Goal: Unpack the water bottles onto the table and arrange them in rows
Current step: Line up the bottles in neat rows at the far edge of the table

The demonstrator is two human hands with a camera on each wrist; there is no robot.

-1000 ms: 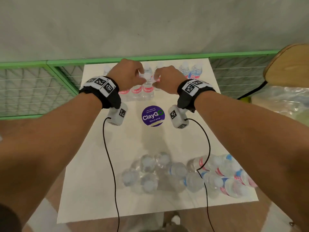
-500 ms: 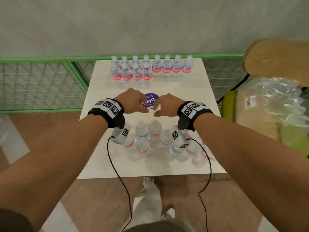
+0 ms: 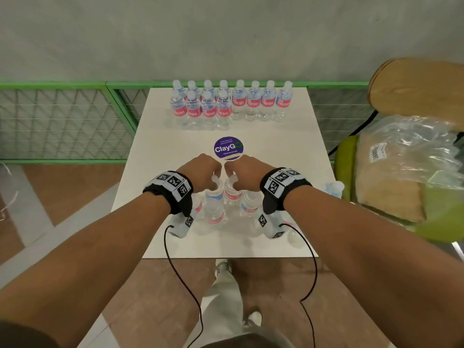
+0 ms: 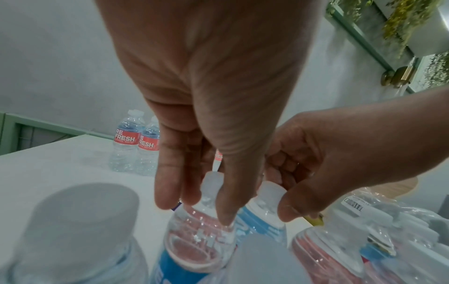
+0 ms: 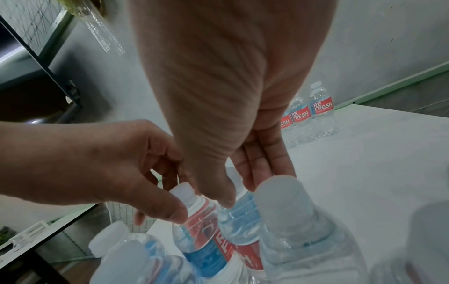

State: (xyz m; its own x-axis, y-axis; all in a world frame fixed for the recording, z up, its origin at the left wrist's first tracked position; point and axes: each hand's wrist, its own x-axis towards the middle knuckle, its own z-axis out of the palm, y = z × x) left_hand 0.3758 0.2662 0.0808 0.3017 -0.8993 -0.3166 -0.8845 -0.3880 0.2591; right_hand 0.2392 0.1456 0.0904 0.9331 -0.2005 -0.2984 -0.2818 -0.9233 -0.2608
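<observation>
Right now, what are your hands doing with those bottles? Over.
Left hand fingers round one bottle neck. Right hand fingers closing round the neighbouring bottle. Far rows standing upright. Loose bottles crowd both hands.

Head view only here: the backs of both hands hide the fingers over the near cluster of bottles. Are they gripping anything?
Observer: Yes. The left wrist view shows the left hand pinching the left bottle at its neck, thumb on one side, fingers on the other.
Operator: And the other hand?
Observer: The right wrist view shows the right hand with thumb and fingers closed around the neck of the right bottle, just under its cap.
</observation>
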